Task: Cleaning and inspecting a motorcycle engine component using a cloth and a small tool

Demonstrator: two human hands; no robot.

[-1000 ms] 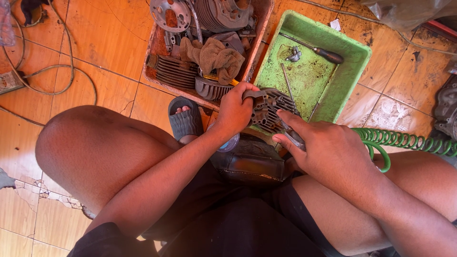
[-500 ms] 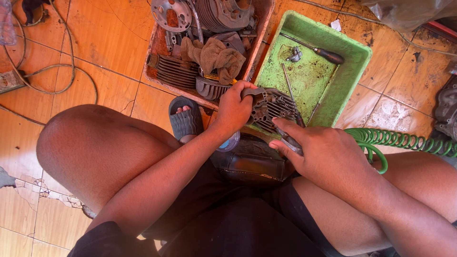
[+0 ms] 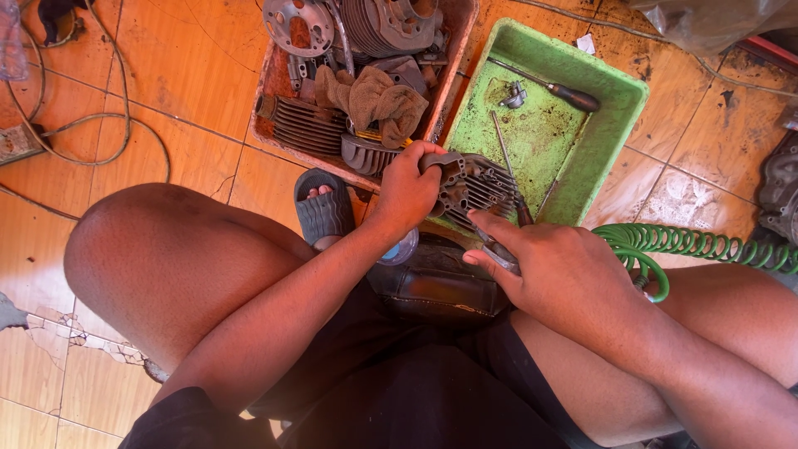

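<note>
Left hand point(image 3: 409, 187) fingers wrapped round the near-left corner of a finned metal engine part point(image 3: 474, 187), pinning it over the near edge of the green tray point(image 3: 619, 100). Looks like a steadying grip so the other hand can work on it.

Right hand point(image 3: 557, 278) at 5 o'clock of the part, fingers closed on a small metal tool point(image 3: 499, 254) whose tip points at the fins. Green coiled air hose point(image 3: 690, 245) runs off at 3 o'clock from that hand; can't tell if it joins the tool.

Part sits just above a dark rounded block point(image 3: 436, 287) between the knees, probably acting as a rest.

Containers:
- Green tray: greasy bare floor, a dark-handled screwdriver point(image 3: 549, 87) across the far side, a small metal fitting point(image 3: 515, 96) beside it, a thin rod point(image 3: 503, 150) leaning toward the part.
- Reddish tray point(image 3: 270, 79) at 11 o'clock: finned cylinders point(image 3: 303, 125), a round plate point(image 3: 298, 25), brown rags point(image 3: 374, 96) piled on top.

Sandalled foot point(image 3: 322, 208) touching the reddish tray's near edge. Cable point(image 3: 100, 100) looped on the tiled floor at 9 o'clock.
</note>
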